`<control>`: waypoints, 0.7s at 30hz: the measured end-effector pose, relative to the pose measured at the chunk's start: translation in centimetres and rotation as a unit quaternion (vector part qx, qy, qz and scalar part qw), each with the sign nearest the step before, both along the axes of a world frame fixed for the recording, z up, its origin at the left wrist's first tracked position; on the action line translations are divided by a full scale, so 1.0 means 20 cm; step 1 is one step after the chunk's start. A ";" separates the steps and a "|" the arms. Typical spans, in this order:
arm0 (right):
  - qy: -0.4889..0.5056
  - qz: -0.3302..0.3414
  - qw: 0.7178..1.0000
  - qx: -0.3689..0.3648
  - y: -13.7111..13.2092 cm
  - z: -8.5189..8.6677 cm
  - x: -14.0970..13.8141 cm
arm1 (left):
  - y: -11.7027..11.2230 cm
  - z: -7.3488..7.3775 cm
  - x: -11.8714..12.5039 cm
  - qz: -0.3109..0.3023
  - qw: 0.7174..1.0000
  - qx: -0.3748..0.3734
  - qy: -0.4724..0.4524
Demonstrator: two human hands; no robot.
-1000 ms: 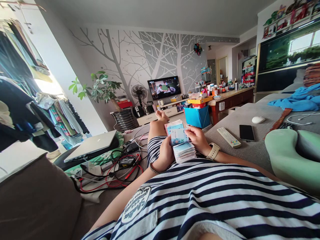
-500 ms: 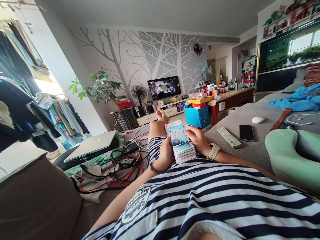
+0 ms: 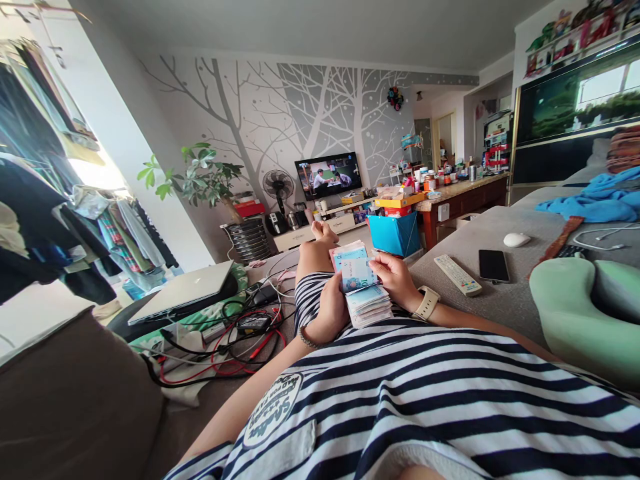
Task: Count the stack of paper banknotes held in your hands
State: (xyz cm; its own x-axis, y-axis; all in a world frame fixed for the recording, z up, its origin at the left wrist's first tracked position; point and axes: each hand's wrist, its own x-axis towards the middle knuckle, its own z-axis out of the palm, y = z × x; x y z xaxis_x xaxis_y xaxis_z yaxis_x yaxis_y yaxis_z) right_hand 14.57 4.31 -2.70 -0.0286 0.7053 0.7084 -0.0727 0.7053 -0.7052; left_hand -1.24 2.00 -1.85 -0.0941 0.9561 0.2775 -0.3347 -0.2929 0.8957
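A thick wad of banknotes [image 3: 369,307], pale blue and white, rests over my lap, folded or fanned toward me. My left hand [image 3: 330,308] is closed around its left side, thumb on the notes. My right hand [image 3: 395,280] pinches the right edge of a blue banknote [image 3: 356,275] standing up from the wad. Beyond the hands, more blue and pinkish notes [image 3: 350,251] stick out over my thigh. My fingers beneath the wad are hidden.
On the sofa to the right lie a remote control [image 3: 457,275], a black phone [image 3: 494,266], a white mouse [image 3: 517,239] and a green neck pillow [image 3: 565,300]. Tangled cables [image 3: 240,333] and a laptop [image 3: 185,291] are on the left. A blue box [image 3: 395,233] stands ahead.
The blue note between my hands has shifted slightly, showing a little more of its face. Both hands stay in nearly the same place.
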 end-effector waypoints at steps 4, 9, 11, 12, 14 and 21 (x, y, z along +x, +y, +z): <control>0.003 -0.001 1.000 -0.001 0.00 0.00 0.00 | -0.01 0.01 0.01 -0.009 1.000 -0.001 -0.011; 0.001 -0.001 1.000 -0.003 0.00 0.00 0.00 | 0.00 0.00 0.01 -0.004 1.000 -0.001 -0.010; 0.001 -0.001 1.000 -0.002 0.00 0.00 0.00 | 0.00 0.00 0.00 -0.006 1.000 -0.006 -0.015; 0.002 -0.001 1.000 -0.001 0.00 0.00 0.00 | 0.00 0.00 0.00 -0.010 1.000 -0.009 -0.018; 0.002 -0.003 1.000 0.001 0.00 0.00 0.00 | 0.00 0.00 0.00 -0.022 0.999 -0.012 -0.025; 0.002 -0.001 1.000 0.001 0.00 0.00 0.00 | 0.02 -0.02 -0.01 -0.009 0.999 -0.019 -0.026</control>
